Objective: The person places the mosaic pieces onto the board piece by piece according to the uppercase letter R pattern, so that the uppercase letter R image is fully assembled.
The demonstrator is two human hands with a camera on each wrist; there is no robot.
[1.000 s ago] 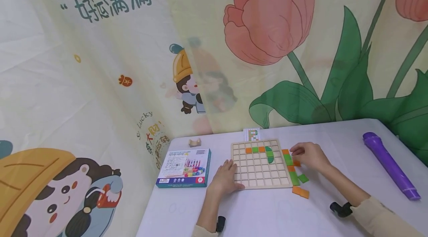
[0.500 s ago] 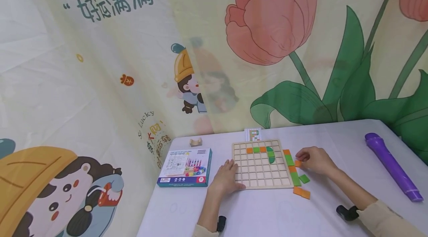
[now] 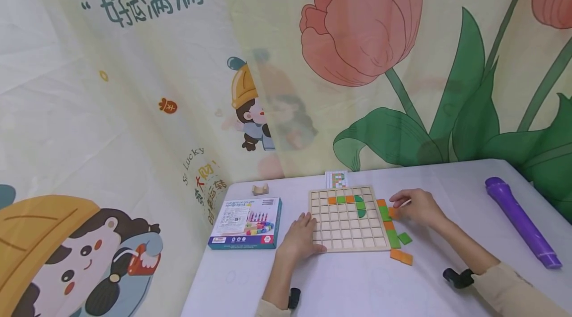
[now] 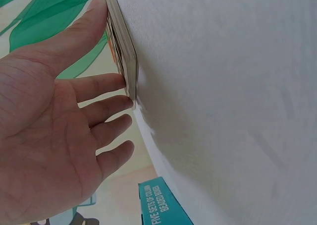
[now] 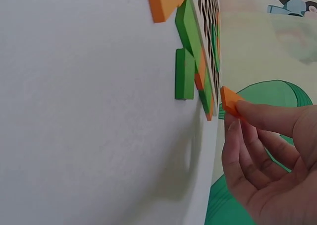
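Between thumb and fingers my right hand (image 3: 417,207) pinches an orange square tile (image 5: 229,101), which is off the table just right of the board. The wooden grid board (image 3: 335,235) lies flat; near its top is a row of orange and green tiles (image 3: 341,199) ending in dark green rounded pieces (image 3: 361,213) around a lighter green one. My left hand (image 3: 298,237) rests at the board's left side, its fingertips touching the edge and the thumb by the near corner. Several loose green tiles (image 5: 185,75) and orange tiles (image 3: 401,257) lie along the board's right side.
A boxed toy set (image 3: 246,224) lies left of my left hand, with a small wooden piece (image 3: 260,190) behind it. Behind the board is a pattern card (image 3: 336,179). A purple microphone-shaped stick (image 3: 523,222) lies at the far right. Printed curtains (image 3: 286,108) hang behind the table.
My right hand has taken hold of the orange tile beside the board and lifted it, shifting slightly toward the board. The left hand stays at the board's edge.
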